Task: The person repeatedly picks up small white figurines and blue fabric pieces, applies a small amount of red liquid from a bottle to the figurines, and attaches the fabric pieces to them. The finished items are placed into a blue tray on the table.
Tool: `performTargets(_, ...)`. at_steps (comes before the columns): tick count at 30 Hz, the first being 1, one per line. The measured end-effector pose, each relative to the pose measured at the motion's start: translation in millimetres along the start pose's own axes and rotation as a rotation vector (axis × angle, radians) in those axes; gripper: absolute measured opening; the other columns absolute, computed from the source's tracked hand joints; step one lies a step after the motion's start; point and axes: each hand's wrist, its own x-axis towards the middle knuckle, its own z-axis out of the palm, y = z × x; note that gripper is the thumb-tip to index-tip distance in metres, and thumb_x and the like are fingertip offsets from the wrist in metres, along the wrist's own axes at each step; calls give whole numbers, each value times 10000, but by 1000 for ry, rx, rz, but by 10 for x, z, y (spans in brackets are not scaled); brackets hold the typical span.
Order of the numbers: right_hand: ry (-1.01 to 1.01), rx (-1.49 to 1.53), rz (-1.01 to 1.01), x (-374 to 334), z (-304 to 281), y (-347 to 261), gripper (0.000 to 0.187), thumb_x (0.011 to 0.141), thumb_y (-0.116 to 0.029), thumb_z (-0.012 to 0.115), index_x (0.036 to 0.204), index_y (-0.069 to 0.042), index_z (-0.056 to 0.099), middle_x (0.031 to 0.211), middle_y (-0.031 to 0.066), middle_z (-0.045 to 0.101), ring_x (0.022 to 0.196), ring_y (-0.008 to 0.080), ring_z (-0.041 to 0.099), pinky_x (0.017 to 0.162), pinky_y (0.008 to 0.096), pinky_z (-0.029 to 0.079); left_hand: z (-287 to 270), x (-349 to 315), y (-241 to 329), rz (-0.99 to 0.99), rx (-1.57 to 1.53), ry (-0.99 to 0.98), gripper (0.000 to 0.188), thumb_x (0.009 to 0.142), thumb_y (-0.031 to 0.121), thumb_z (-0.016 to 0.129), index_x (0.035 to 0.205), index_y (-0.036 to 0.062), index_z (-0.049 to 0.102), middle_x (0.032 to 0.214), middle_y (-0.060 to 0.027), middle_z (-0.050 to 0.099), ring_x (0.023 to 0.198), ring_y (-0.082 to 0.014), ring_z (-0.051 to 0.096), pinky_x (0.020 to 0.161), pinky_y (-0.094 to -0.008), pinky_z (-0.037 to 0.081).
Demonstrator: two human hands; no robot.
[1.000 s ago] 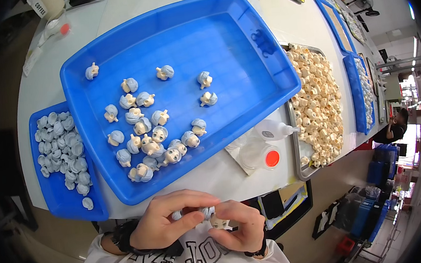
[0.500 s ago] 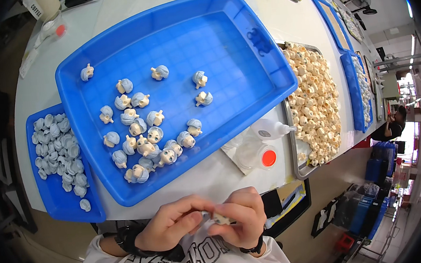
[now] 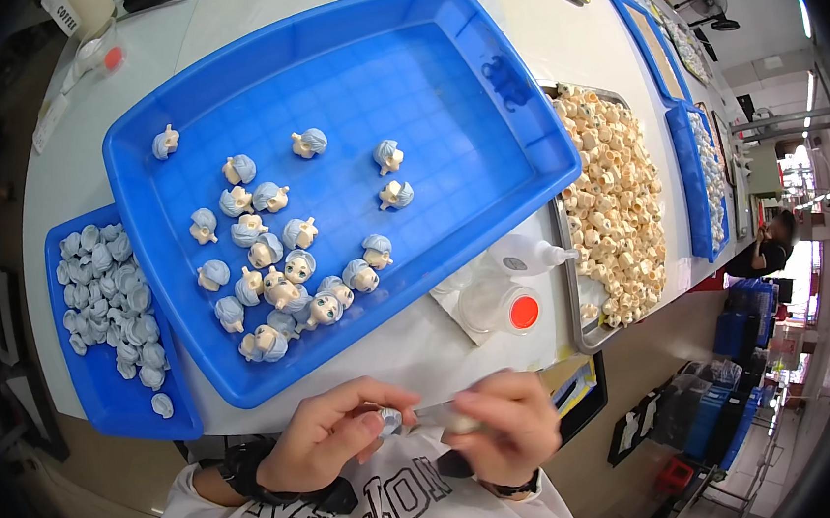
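Note:
Close in front of my shirt, my left hand (image 3: 327, 439) pinches a small light-blue doll hair piece (image 3: 390, 421) between thumb and fingers. To its right, my right hand (image 3: 509, 426) is closed on a small pale piece (image 3: 463, 421), smeared by motion; its exact shape cannot be made out. A gap separates the two hands. Beyond them, a large blue tray (image 3: 364, 347) holds several small doll heads (image 3: 324, 309) with light-blue hair, a few with painted faces turned up. Left of it, a smaller blue tray (image 3: 102, 405) contains a heap of light-blue hair pieces (image 3: 106, 286).
At the right, a metal tray (image 3: 584, 328) is piled with cream-coloured head parts (image 3: 612, 202). Between the trays stand a white squeeze bottle (image 3: 528, 254) and a clear jar with a red disc (image 3: 498, 308). Other people and more trays are farther right.
My hands have moved apart, the right one shifting rightward with the pale piece. Earlier both held a small doll-head part close together.

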Motion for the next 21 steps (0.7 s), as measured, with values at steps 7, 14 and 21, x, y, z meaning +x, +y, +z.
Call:
performTargets(7,290,-523,171,182,-428,123,280,658,-20,708,926,-3,631,829,105,584,690,192,529,596,275,422,-12,38,-127,158,-55,52,233,880,94,446,1044,-51,525,1005,-111,524,642,-78,449,582,-208,383)
performTargets(14,139,-634,138,264,-423,189,290,656,-14,716,934,-29,637,800,84,561,698,199,520,591,291,411,-26,41,-144,161,-86,70,229,858,77,492,1050,-43,522,1038,-123,508,715,-84,455,625,-204,388)
performTargets(21,56,-681,130,313,-419,191,291,633,-19,723,910,-32,637,782,87,554,698,227,517,602,312,403,-7,65,-95,175,-1,31,301,852,98,552,1105,-62,522,1045,-108,493,891,-111,469,746,-234,384)
